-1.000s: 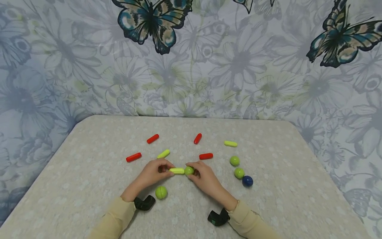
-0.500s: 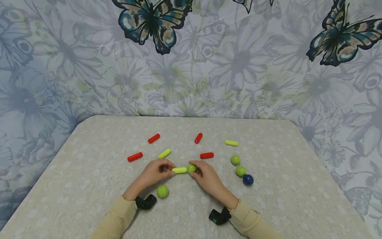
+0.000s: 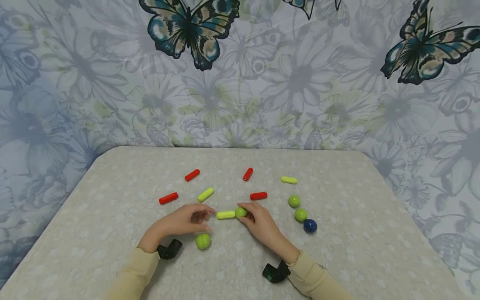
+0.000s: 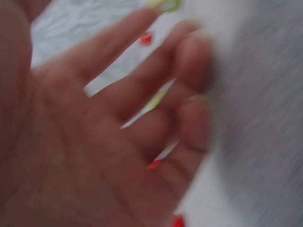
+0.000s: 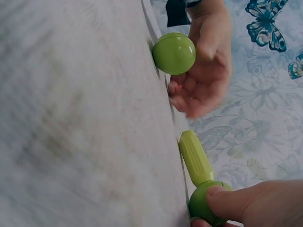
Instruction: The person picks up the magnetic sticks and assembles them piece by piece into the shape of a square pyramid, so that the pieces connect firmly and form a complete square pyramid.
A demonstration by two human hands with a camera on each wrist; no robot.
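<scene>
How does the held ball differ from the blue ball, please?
The held ball is green; the blue ball, navy. The right hand pinches the held ball; the blue ball lies unheld. The held ball meets a yellow rod; the blue ball touches none. Both are round.

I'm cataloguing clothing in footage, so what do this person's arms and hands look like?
The left sleeve and right sleeve are pale yellow-beige, slightly creased. The left hand and right hand are bare, ungloved. A black, curved device sits at the end of each sleeve.
</scene>
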